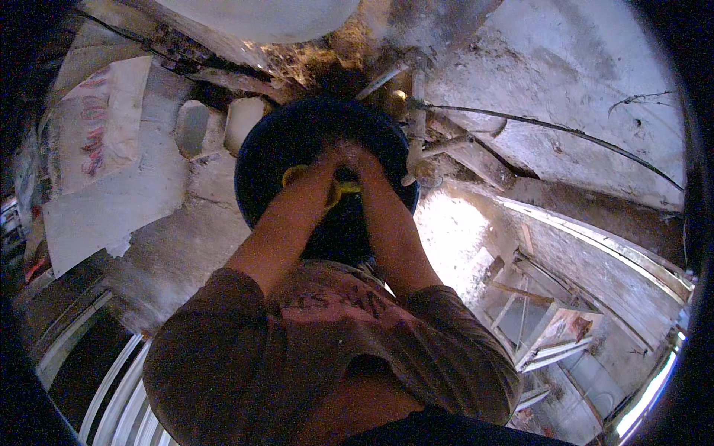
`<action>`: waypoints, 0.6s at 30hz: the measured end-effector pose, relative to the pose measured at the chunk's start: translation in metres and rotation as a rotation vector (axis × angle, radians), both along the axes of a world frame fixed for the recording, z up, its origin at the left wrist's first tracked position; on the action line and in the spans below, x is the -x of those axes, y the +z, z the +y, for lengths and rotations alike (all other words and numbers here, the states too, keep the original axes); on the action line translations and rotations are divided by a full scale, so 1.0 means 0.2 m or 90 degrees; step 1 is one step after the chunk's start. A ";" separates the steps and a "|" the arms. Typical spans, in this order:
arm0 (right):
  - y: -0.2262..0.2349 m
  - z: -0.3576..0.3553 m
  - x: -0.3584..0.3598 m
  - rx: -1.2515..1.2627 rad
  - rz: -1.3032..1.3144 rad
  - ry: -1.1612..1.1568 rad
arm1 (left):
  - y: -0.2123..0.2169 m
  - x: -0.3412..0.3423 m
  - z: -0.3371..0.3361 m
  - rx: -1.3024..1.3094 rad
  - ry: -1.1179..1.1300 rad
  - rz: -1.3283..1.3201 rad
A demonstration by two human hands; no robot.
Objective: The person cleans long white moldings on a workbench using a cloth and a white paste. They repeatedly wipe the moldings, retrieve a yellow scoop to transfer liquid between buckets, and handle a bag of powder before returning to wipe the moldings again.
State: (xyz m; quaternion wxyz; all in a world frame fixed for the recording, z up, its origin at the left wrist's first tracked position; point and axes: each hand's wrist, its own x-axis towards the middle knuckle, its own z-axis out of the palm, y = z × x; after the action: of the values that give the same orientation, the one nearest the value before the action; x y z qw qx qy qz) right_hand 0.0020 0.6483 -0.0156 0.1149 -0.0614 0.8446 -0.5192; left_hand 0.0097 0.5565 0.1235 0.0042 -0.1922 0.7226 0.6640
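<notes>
Both my arms reach down into a round dark blue tub (249, 160) in front of me. My left hand (329, 157) and my right hand (357, 156) are close together inside it, touching or nearly so. Their fingers are blurred and lost in the shadow, so whatever they hold does not show. Beneath my left forearm lies something yellow (345, 189), curved like a rim; the arm covers its middle. The inside of the tub is too dark to make out more.
A pale pipe with a tap (413, 152) stands against the tub's right side. From there a thin dark cable (550, 126) runs rightward along the wall. Two pale openings (195, 128) are left of the tub. A white rounded basin (268, 16) hangs at the far edge.
</notes>
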 end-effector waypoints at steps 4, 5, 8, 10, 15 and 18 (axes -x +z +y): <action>-0.11 -0.01 -0.04 0.060 0.032 -0.009 | -0.02 0.02 0.02 0.003 -0.014 -0.006; -0.14 -0.01 -0.02 0.112 0.038 -0.026 | -0.01 0.03 0.04 0.000 -0.038 -0.006; 0.16 -0.09 -0.02 0.401 -0.209 -0.060 | -0.01 0.02 0.00 0.007 -0.004 -0.007; 0.67 -0.11 0.00 0.299 -0.222 0.029 | -0.03 0.01 -0.04 0.013 0.026 0.001; 1.44 -0.19 -0.21 0.342 -0.009 0.288 | -0.08 0.05 -0.07 0.004 0.022 -0.005; 1.34 -0.25 -0.15 0.191 0.258 0.270 | -0.08 0.05 -0.10 0.005 0.030 -0.005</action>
State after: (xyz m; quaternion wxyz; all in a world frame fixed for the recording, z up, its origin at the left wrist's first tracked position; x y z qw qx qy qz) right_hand 0.0330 0.5984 0.2525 0.0397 -0.3540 0.7329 -0.5797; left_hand -0.0001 0.5372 0.1073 -0.0091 -0.2121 0.7205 0.6602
